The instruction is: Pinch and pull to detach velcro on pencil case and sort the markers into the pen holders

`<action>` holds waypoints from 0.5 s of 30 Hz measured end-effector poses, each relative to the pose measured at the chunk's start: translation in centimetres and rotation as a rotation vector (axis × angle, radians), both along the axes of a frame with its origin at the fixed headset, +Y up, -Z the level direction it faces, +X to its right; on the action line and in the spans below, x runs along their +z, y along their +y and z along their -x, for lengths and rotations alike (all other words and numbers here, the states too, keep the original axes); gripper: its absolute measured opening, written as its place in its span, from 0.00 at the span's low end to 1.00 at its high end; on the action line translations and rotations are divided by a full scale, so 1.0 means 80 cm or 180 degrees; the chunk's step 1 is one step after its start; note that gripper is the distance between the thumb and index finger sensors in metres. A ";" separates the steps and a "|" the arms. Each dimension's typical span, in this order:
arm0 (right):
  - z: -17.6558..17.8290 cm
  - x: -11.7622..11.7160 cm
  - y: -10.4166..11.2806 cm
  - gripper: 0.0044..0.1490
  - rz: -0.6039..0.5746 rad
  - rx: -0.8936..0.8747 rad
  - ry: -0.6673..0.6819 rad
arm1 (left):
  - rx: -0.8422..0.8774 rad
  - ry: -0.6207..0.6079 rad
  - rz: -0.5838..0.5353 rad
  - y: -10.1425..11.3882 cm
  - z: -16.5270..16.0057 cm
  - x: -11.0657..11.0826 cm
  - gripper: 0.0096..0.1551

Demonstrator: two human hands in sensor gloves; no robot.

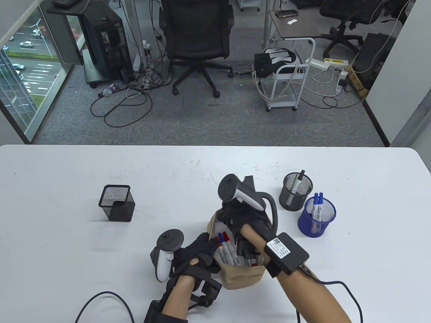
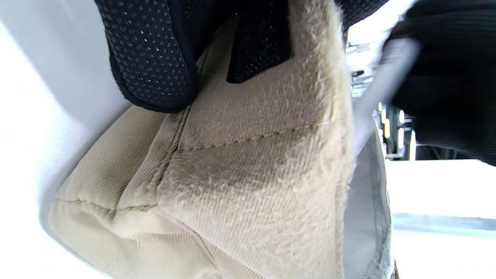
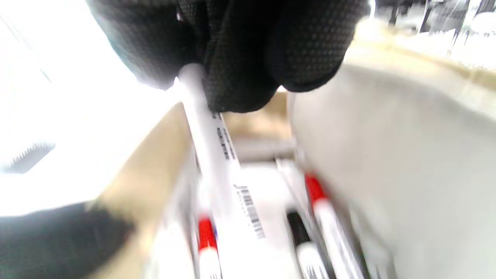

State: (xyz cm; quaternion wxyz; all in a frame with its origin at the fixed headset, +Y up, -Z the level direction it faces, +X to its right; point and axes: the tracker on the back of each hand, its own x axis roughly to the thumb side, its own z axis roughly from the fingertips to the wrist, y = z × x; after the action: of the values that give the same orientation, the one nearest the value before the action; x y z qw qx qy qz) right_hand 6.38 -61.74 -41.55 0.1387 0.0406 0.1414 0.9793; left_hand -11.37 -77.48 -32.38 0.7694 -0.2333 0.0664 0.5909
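Observation:
The tan pencil case (image 1: 243,276) lies open near the table's front edge, with several red, blue and black capped markers (image 1: 225,249) showing inside. My left hand (image 1: 198,250) grips the case's left side; its gloved fingers (image 2: 151,58) curl over the tan fabric (image 2: 240,162). My right hand (image 1: 237,220) reaches into the case's mouth, and its fingers (image 3: 248,58) pinch the end of a white marker (image 3: 217,162). More red and black capped markers (image 3: 316,193) lie in the case (image 3: 387,162) below it.
A black mesh square holder (image 1: 117,203) stands empty at the left. A black round mesh holder (image 1: 295,191) with a black marker and a blue round holder (image 1: 317,217) with two blue markers stand right of the case. A cable (image 1: 101,301) trails at the front edge.

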 end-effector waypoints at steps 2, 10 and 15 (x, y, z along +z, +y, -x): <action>-0.034 -0.003 0.033 0.34 -0.0320 -0.0401 -0.0318 | 0.0008 0.0006 0.0001 0.000 0.000 0.000 0.46; -0.169 -0.024 0.059 0.31 -0.1763 -0.0175 -0.1280 | 0.0004 0.0004 -0.0028 0.000 -0.001 0.001 0.46; -0.216 -0.034 0.026 0.31 -0.1658 -0.0633 -0.1627 | 0.0011 -0.0002 -0.0012 -0.001 -0.001 0.001 0.46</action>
State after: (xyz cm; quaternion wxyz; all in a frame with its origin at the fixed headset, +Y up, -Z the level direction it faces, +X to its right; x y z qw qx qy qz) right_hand 23.63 -59.67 -44.27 0.2489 -0.1577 -0.1561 0.9428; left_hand -11.30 -77.55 -32.27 0.7688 -0.2322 0.0646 0.5923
